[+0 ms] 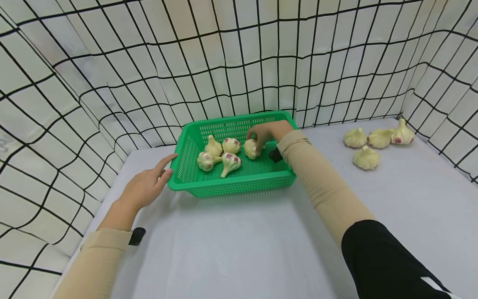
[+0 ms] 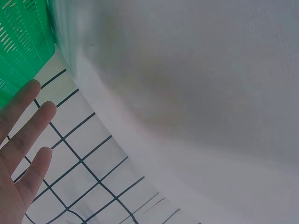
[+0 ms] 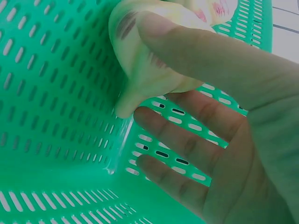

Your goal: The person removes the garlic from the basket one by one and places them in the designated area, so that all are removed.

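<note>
While my right hand (image 1: 268, 132) pinches a bulb (image 1: 251, 149) inside the basket (image 1: 239, 183), my left hand (image 1: 143, 187) lies spread at its side; letting go unevenly, I could send the bulb rolling into other bulbs (image 1: 231, 161) left of that grip.

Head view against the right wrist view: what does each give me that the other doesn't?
Only the head view shows the left hand at the basket's rim and the four garlic bulbs on the table.
Only the right wrist view shows the palm side of the right hand.
Both show the green basket, the right hand and the held bulb.
</note>
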`<state>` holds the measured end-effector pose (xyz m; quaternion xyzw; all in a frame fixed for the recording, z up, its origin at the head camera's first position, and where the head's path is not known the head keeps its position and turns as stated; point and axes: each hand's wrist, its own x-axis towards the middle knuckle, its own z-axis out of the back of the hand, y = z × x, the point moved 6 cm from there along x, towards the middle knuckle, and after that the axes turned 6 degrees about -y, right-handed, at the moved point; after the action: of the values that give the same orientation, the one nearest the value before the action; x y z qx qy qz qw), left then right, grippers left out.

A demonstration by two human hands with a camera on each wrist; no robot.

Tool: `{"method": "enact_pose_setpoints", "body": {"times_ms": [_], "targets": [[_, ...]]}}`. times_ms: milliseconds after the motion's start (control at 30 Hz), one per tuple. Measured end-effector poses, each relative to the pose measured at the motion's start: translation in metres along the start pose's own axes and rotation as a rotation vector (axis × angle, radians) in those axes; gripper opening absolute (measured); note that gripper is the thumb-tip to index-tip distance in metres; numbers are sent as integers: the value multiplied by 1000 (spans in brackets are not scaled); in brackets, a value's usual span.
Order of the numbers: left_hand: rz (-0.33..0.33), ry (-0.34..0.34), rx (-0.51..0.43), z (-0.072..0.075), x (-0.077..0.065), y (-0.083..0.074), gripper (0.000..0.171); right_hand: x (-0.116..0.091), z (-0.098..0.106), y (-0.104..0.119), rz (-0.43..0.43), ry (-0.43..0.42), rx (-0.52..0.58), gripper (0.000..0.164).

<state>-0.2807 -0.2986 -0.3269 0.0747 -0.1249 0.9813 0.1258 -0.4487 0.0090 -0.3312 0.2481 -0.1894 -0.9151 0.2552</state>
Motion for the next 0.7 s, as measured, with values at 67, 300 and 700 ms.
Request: {"method": "enact_pose_setpoints", "body": {"times_ms": [67,300,700], "targets": [[3,2,0,0,0,-1,58,0,-1,-1,-5,8,-4,70],[2,5,2,0,2,-2,58,-9,6,-1,32,-44,-70,70],[-5,6,7,0,2,-1,58,-27,22,4,75,-92,-90,70]]}}
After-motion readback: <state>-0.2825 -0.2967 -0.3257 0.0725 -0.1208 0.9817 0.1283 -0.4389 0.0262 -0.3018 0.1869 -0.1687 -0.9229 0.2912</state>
